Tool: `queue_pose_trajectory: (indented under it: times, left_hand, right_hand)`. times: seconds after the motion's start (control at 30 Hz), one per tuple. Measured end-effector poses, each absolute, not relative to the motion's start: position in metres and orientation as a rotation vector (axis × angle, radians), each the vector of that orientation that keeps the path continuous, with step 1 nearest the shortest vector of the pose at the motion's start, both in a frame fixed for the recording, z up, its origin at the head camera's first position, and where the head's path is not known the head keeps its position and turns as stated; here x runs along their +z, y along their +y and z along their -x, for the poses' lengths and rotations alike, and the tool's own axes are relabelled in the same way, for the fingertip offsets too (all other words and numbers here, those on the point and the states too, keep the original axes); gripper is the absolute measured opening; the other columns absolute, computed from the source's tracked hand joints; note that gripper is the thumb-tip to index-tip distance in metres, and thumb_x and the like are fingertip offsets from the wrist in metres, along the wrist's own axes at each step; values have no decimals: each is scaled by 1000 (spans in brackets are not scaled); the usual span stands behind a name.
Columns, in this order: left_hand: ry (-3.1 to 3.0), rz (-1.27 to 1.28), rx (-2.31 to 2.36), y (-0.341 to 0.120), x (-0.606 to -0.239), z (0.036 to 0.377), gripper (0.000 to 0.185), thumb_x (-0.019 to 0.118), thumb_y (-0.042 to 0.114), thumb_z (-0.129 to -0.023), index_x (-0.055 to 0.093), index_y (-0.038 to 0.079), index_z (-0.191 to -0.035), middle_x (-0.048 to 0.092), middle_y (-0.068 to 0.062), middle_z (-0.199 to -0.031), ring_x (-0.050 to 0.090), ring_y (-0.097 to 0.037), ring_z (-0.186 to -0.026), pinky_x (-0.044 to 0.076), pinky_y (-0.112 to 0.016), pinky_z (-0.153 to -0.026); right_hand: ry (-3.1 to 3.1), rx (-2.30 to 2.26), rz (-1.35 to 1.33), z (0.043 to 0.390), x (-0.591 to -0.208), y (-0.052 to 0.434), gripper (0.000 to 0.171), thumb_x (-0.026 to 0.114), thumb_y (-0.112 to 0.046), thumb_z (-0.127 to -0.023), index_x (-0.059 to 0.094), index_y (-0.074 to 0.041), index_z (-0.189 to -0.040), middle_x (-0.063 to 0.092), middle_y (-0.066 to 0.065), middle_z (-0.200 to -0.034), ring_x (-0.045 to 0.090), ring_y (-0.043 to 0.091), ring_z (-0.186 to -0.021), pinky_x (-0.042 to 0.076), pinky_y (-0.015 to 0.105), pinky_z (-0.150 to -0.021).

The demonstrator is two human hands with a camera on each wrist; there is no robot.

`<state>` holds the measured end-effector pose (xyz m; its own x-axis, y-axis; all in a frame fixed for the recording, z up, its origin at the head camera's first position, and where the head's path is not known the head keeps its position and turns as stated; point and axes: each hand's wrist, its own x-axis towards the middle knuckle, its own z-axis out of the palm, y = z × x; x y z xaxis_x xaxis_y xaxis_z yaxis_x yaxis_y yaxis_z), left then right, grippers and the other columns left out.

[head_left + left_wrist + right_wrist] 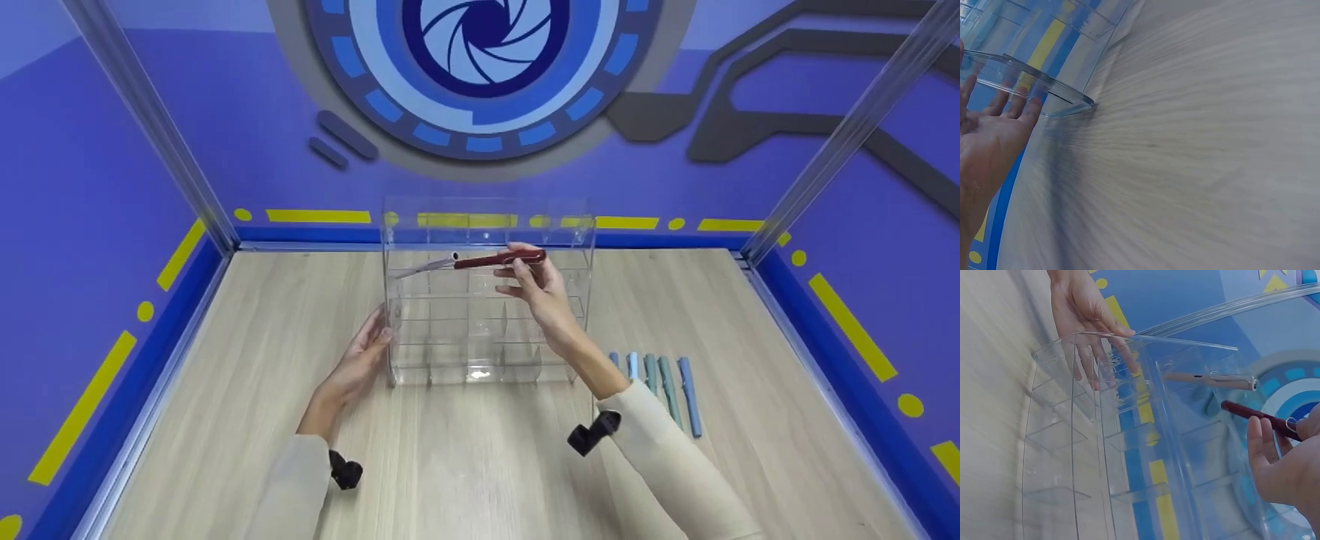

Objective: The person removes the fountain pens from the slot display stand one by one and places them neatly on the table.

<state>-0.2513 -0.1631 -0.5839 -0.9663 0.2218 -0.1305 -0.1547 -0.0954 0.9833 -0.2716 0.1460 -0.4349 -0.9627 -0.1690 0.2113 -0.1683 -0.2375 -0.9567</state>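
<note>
while the head view looks down on the desk (247, 390), the right hand (536, 289) pinches a dark red pen (499, 260) at the clear organizer's (487, 300) upper tier. at the left wrist, the left hand (988, 132) lies with straight fingers against the organizer wall. from the right wrist, a tan pen (1210, 379) already lies in a top compartment beside the red one

one clear organiser (487, 315), seven pens, two hands on a wooden table (247, 360)

five blue-green pens (660, 382) lie in a row; one dark red pen (499, 260) and one pale pen (424, 267) are at the organiser's top tier.
</note>
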Motion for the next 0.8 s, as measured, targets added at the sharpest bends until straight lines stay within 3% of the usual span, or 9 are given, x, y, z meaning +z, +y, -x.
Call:
queue_pose_trajectory:
  times: [0.33,0.63,0.8]
  left_hand:
    - [1896,-84,2188,-161,-586,253,72,46,30,-110,2,17,-166,-5,-13,-174,-3,-32,-161,4,-46,-133]
    - [1884,-106,2183,-161,-584,254,74,48,33,-109,2,19,-166,-5,-9,-174,-4,-30,-162,3,-46,-133]
    - [1900,-129,2174,-162,-585,252,74,48,34,-109,2,19,-166,-5,-9,-174,-5,-29,-162,4,-46,-133]
  right_hand:
    - [1951,-2478,474,261,-415,184,41,42,-6,-109,40,-4,-150,66,1,-118,67,18,-112,60,39,-99]
    - [1979,-2460,464,257,-417,208,51,42,-6,-109,30,-9,-159,58,2,-121,63,17,-117,58,41,-103]
    - [2035,-2421,433,255,-423,221,50,42,-10,-110,31,-10,-159,56,3,-120,62,19,-112,61,38,-97]
